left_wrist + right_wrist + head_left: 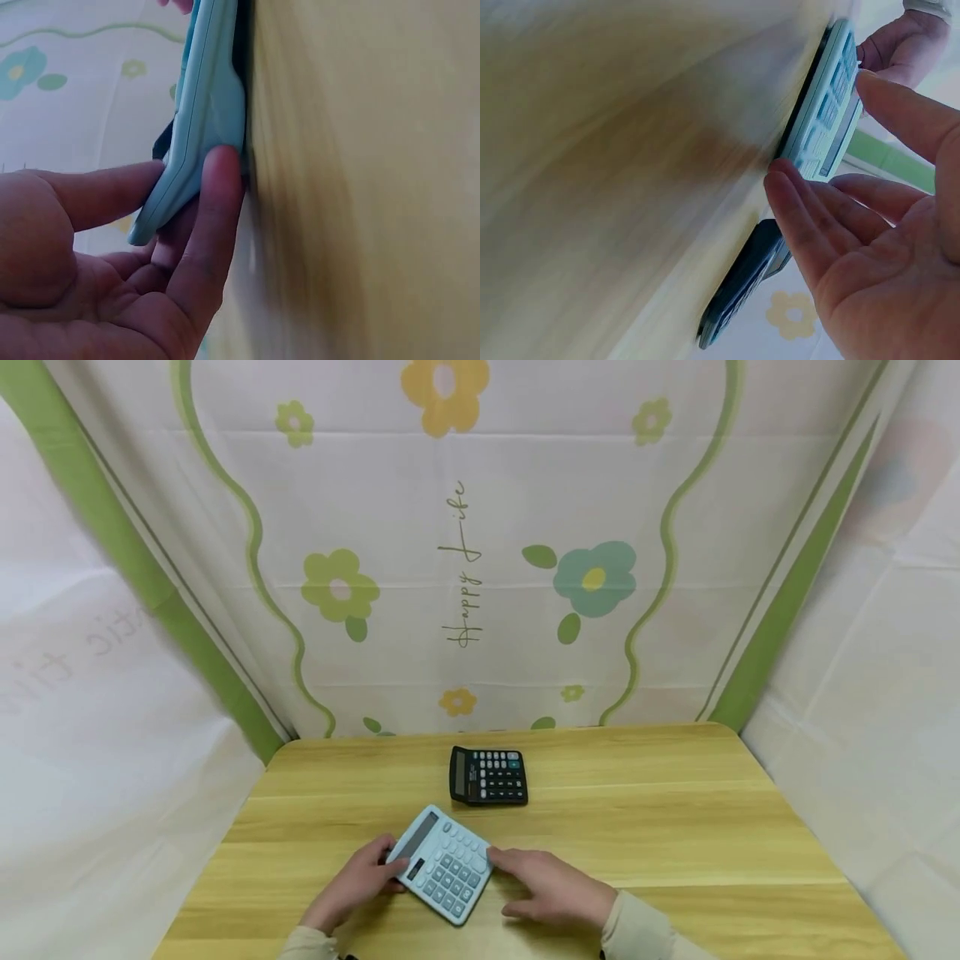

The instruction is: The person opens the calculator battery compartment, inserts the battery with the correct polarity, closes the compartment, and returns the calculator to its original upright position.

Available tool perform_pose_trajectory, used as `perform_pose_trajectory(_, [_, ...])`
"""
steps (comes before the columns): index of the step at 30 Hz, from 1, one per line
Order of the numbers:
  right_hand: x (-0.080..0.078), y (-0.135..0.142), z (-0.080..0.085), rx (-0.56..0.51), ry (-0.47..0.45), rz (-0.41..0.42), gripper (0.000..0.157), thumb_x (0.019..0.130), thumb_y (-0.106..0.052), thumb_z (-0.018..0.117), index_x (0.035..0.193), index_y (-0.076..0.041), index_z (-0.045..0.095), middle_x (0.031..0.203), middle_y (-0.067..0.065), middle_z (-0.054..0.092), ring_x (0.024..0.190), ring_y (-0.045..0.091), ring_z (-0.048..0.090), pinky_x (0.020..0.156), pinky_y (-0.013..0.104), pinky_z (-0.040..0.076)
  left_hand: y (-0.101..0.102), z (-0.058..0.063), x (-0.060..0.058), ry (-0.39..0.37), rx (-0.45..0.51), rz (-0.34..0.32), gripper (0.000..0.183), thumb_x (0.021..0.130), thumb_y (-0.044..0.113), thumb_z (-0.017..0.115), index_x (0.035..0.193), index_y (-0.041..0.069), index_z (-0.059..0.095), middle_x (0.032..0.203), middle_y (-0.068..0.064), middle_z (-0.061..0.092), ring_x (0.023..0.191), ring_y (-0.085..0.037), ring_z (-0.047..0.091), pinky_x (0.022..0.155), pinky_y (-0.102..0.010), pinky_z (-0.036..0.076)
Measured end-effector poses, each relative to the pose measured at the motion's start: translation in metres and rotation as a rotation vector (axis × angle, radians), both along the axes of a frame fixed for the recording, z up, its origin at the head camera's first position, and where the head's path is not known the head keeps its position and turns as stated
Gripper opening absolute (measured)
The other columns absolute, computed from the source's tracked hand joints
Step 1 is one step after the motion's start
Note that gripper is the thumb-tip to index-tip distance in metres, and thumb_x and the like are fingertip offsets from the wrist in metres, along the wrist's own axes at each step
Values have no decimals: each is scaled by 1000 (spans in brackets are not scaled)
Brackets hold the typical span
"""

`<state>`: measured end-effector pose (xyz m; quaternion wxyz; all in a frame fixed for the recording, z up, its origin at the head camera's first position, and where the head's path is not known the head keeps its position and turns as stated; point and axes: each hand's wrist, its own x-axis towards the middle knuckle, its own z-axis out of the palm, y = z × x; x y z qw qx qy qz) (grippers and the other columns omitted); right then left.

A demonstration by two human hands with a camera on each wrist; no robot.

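A light blue calculator (450,870) lies turned at an angle near the front of the table, its keys and dark display facing up. My left hand (358,878) pinches its display end; in the left wrist view the thumb (105,193) presses the top face and a finger (217,195) lies along the side and underside. At the opposite edge is my right hand (553,885), fingers extended and fingertips right at the calculator's rim. The right wrist view shows its thumb held apart from the fingers.
Behind the blue calculator sits a black calculator (501,777) with its display to the left. The wooden table (675,827) ends at a floral cloth (480,560) hanging at the back. White cloth also hangs on both sides.
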<state>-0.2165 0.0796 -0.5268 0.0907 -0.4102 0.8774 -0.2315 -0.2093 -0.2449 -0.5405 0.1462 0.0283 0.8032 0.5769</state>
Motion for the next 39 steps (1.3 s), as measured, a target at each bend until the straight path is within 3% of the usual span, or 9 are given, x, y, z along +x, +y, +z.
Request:
perform_pose_trajectory(7, [1, -10, -2, 26, -21, 80, 72, 87, -36, 69, 146, -10, 39, 146, 4, 44, 131, 18, 46, 106, 35, 42, -11, -2, 4, -66, 54, 71, 25, 98, 13, 53, 110, -7, 44, 105, -19, 56, 89, -22, 64, 76, -36, 59])
perform_pose_trajectory(14, [-1, -23, 0, 26, -45, 135, 68, 89, -36, 67, 147, -16, 39, 148, -1, 43, 132, 13, 44, 107, 32, 41, -17, 2, 6, -97, 22, 176, 21, 99, 9, 50, 107, -8, 42, 105, -20, 52, 90, -22, 63, 78, -36, 58])
perform_pose_trajectory(20, [-3, -27, 1, 28, 4, 164, 68, 90, -37, 65, 148, -14, 37, 148, 0, 42, 132, 14, 44, 107, 32, 41, -17, 3, 4, -102, -5, 275, 21, 100, 9, 48, 109, -9, 42, 108, -23, 54, 88, -22, 63, 76, -36, 58])
perform_pose_trajectory(23, [-9, -23, -1, 30, 76, 129, 67, 90, -38, 65, 147, -13, 39, 147, 2, 44, 131, 17, 46, 107, 36, 41, -18, 1, 1, -88, -5, 306, 22, 99, 8, 48, 112, -9, 44, 109, -23, 54, 87, -22, 63, 76, -35, 58])
perform_pose_trajectory(29, [-33, -9, -5, -7, 181, -46, 58, 89, -33, 66, 141, -14, 47, 141, 4, 51, 126, 22, 51, 105, 42, 43, -19, -3, -9, -53, -10, 326, 24, 99, 9, 49, 114, -9, 44, 110, -24, 55, 88, -22, 64, 76, -33, 59])
perform_pose_trajectory(34, [-47, -2, -4, -17, 147, -110, 57, 88, -31, 67, 140, -16, 50, 141, 2, 51, 124, 23, 52, 103, 45, 44, -21, -5, -18, -37, -51, 337, 21, 99, 9, 48, 109, -9, 45, 109, -24, 55, 88, -22, 64, 74, -32, 59])
perform_pose_trajectory(39, [-55, 1, -6, 3, 113, -185, 59, 88, -33, 67, 142, -19, 47, 143, 4, 48, 127, 25, 49, 104, 47, 43, -20, -6, -28, -20, -28, 339, 19, 99, 7, 48, 108, -9, 43, 110, -27, 54, 89, -24, 65, 76, -33, 59])
